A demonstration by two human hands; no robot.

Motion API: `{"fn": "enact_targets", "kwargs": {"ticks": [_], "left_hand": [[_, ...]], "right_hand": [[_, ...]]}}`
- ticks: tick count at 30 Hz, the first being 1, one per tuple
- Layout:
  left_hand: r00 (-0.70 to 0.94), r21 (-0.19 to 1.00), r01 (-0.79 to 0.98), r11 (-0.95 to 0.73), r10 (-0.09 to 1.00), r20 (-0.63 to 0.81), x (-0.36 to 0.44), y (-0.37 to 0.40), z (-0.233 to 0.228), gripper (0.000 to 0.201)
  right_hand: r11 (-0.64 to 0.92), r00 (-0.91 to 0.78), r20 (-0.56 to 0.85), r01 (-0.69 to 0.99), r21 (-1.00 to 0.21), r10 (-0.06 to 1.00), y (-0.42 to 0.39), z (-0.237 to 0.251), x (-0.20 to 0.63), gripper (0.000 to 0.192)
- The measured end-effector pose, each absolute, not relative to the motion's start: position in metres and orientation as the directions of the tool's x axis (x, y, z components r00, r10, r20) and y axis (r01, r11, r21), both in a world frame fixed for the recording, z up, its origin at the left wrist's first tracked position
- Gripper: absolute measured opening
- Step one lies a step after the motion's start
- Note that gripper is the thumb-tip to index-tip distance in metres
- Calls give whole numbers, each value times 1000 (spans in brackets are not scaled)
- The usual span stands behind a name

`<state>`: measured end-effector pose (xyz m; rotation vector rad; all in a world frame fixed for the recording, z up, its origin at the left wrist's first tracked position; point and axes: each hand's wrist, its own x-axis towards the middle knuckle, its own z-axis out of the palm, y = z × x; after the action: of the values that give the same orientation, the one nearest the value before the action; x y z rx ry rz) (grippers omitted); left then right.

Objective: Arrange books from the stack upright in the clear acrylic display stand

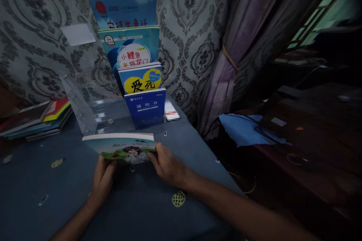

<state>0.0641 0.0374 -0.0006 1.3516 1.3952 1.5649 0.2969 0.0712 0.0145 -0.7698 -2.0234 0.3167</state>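
Head view, looking down: nearest are two bare forearms reaching over a dark blue tablecloth [34,173] dotted with small yellow-green round patches. The left hand [102,179] grips the near left corner of a thin green-and-white paperback book [120,147], fingers curled under it and thumb on the edge. The right hand [166,165] pinches the book's near right corner, thumb on the cover and fingers beneath. Held between both hands just above the cloth, the book lies nearly flat, tilted slightly, its cover showing green grass, a pale sky band and a cartoon figure; its title is too blurred to read.

Just beyond the book stands a clear acrylic tiered display rack [85,109], its left side bare. Down its right side four books sit in steps: a dark blue booklet [145,107] lowest, a blue-and-yellow book [140,78] behind it, a light blue book with a white circle [130,47], and a blue book [123,9] at the top.

A stack of flat books [36,120] lies at far left. Patterned grey wallpaper [192,26] and a purple tied curtain [226,64] stand behind.
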Motion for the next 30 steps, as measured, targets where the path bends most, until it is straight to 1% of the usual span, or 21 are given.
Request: {"fn": "enact_targets", "kwargs": {"ticks": [4, 10, 14, 17, 26, 30], "left_hand": [[-273, 939, 200, -280, 905, 328, 71, 39, 6, 30], [-260, 908, 258, -330, 881, 394, 79, 43, 18, 27], [-238, 909, 245, -338, 888, 395, 79, 42, 19, 25], [-229, 909, 239, -343, 889, 396, 79, 40, 18, 24], [-235, 938, 161, -306, 912, 337, 81, 36, 13, 34], [-241, 944, 150, -293, 915, 323, 82, 36, 12, 34]], "right_hand": [[775, -378, 682, 400, -489, 625, 73, 14, 297, 12], [791, -363, 716, 422, -444, 596, 76, 13, 297, 13], [797, -360, 728, 423, -431, 584, 76, 14, 297, 13], [796, -373, 715, 414, -442, 592, 76, 14, 298, 14], [792, -369, 707, 383, -476, 603, 74, 14, 298, 17], [794, -350, 720, 373, -480, 599, 74, 15, 297, 17]]}}
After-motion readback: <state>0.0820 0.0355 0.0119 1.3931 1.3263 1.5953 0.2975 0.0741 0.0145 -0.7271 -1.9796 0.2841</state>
